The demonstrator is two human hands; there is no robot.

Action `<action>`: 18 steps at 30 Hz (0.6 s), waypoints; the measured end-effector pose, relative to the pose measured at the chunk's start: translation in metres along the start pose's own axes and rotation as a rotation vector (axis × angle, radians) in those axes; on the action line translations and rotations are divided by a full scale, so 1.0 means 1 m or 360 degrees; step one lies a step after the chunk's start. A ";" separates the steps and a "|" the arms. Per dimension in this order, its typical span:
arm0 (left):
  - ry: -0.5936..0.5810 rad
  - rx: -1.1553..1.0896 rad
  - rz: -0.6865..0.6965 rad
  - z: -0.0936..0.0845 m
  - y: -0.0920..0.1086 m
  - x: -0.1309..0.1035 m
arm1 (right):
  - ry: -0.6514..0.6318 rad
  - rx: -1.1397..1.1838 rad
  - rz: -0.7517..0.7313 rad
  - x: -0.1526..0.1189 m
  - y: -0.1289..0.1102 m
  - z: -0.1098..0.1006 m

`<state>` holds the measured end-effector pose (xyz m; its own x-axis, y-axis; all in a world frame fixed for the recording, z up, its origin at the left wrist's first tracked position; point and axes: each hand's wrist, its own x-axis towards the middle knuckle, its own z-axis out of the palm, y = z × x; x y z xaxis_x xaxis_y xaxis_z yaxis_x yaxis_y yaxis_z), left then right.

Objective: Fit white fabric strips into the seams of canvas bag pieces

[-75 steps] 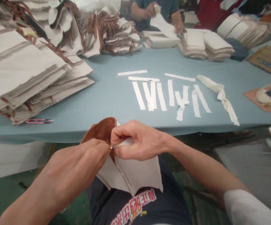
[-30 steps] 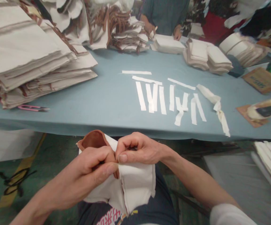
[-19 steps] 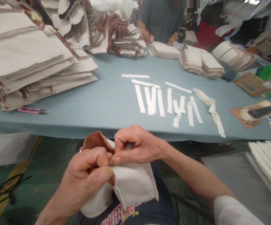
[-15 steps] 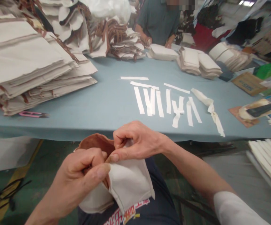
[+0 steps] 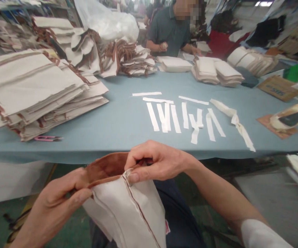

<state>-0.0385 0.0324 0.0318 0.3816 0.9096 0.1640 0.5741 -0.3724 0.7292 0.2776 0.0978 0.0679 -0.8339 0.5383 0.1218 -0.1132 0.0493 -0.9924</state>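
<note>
Over my lap I hold a sewn piece point(image 5: 136, 206), off-white outside and brown inside, with a seam running down its front. My left hand point(image 5: 61, 196) pinches its upper edge at the left, thumb outside and fingers behind. At the top of the seam, my right hand point(image 5: 154, 163) grips the same edge between thumb and curled fingers. Between the hands the edge stands apart from the far side, so the brown inner face point(image 5: 109, 167) shows. The lower end of the piece runs out of the picture.
White strips point(image 5: 174, 117) lie on the blue-grey table point(image 5: 118, 127). At the left are stacked off-white panels point(image 5: 30, 79) and pink thread snips point(image 5: 49, 138). A black-handled brush point(image 5: 296, 117) rests at the right. Across the table stands a person point(image 5: 164, 31) near more stacks point(image 5: 174, 64).
My left hand has moved left along the edge, away from my right hand, spreading the piece wider. The front seam now faces me. The view has tilted up slightly.
</note>
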 end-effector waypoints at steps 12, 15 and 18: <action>-0.0445 -0.0633 0.0240 0.008 0.054 0.061 | 0.0070 -0.0197 0.0005 0.004 -0.017 -0.003; -0.0529 -0.0684 0.0167 0.012 0.053 0.065 | 0.0086 -0.0011 0.0083 0.000 -0.008 -0.003; -0.0521 -0.0680 0.0101 0.014 0.052 0.063 | 0.0098 0.0087 0.0082 -0.001 0.003 -0.004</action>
<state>0.0259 0.0676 0.0704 0.6510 0.7574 0.0506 0.2230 -0.2546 0.9410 0.2804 0.1010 0.0649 -0.8049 0.5896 0.0678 -0.1019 -0.0248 -0.9945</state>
